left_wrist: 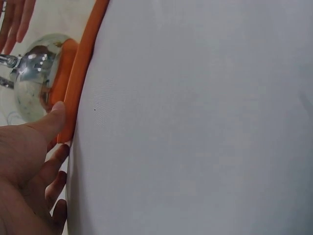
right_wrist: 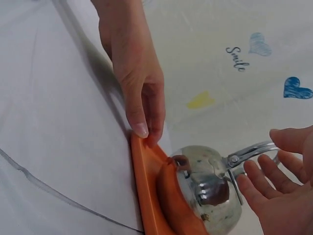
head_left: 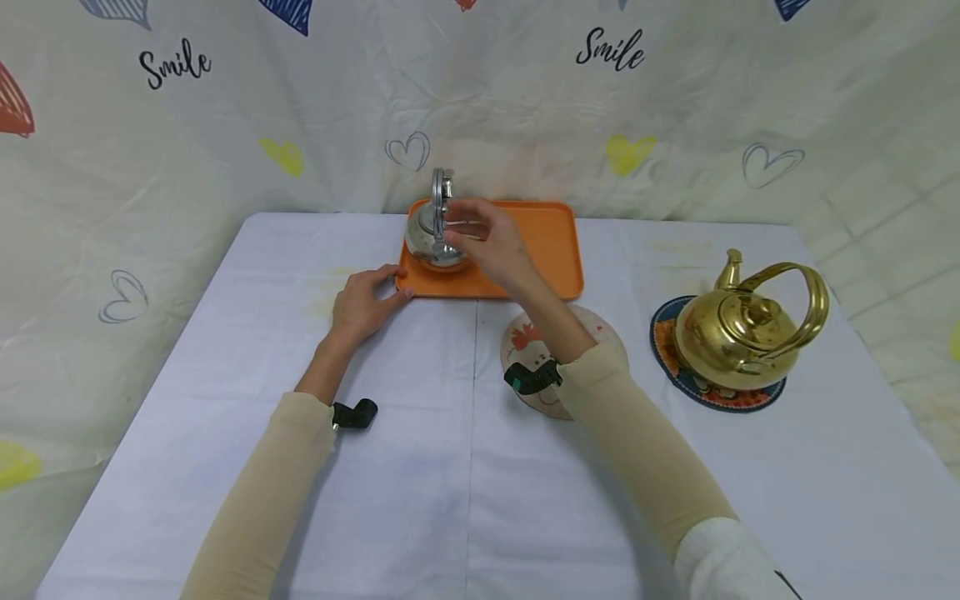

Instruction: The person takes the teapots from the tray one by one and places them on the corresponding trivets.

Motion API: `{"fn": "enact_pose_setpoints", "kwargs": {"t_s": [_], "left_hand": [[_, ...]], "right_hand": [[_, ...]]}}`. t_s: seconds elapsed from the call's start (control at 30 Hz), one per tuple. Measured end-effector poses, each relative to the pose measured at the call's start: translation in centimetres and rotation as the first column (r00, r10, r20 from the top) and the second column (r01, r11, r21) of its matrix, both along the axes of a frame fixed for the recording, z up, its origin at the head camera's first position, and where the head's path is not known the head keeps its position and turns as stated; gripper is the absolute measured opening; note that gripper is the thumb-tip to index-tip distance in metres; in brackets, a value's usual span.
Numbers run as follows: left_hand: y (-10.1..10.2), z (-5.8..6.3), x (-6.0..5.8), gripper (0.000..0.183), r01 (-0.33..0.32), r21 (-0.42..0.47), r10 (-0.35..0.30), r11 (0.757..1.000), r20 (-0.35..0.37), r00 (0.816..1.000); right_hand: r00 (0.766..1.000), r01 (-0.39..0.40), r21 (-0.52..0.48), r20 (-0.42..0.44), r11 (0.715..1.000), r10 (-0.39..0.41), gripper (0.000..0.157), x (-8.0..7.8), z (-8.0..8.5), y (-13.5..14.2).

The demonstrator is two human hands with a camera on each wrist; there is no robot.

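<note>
A shiny silver kettle (head_left: 427,237) stands at the left end of an orange tray (head_left: 551,250), its handle raised. My left hand (head_left: 362,305) pinches the tray's near left corner; in the left wrist view its thumb (left_wrist: 55,120) lies on the rim. Just right of the kettle's handle (right_wrist: 252,152), my right hand (head_left: 491,242) has its fingers spread and loosely bent. Nothing is gripped in it; whether the fingertips touch the handle I cannot tell.
A gold kettle (head_left: 731,337) stands on a patterned round mat (head_left: 667,354) to the right. Under my right forearm lies a pale round mat (head_left: 525,337) with a red print. Behind the white-covered table (head_left: 405,500) hangs a printed curtain (head_left: 510,100).
</note>
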State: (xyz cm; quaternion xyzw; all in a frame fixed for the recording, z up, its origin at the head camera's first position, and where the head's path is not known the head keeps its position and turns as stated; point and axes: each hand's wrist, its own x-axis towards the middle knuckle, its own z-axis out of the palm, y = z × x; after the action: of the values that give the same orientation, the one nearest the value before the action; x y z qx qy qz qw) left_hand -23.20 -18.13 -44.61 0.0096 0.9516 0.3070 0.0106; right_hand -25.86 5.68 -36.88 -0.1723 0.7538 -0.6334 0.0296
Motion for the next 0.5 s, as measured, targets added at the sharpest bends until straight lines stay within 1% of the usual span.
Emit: {"fn": "enact_pose_setpoints", "kwargs": {"t_s": [0.2,0.5], "left_hand": [[0.06,0.02,-0.11,0.049,0.001,-0.004,-0.001,1.0,-0.002,1.0],[-0.03,-0.18,-0.04,0.048,-0.004,-0.018,0.004,1.0,-0.003,1.0]], "right_hand": [[1.0,-0.021,-0.033,-0.002,0.999,0.021,0.046,-0.3,-0.18,-0.15],[0.999,-0.032,-0.041,-0.028,0.999,0.031,0.045,-0.56,-0.76,-0.61]]}}
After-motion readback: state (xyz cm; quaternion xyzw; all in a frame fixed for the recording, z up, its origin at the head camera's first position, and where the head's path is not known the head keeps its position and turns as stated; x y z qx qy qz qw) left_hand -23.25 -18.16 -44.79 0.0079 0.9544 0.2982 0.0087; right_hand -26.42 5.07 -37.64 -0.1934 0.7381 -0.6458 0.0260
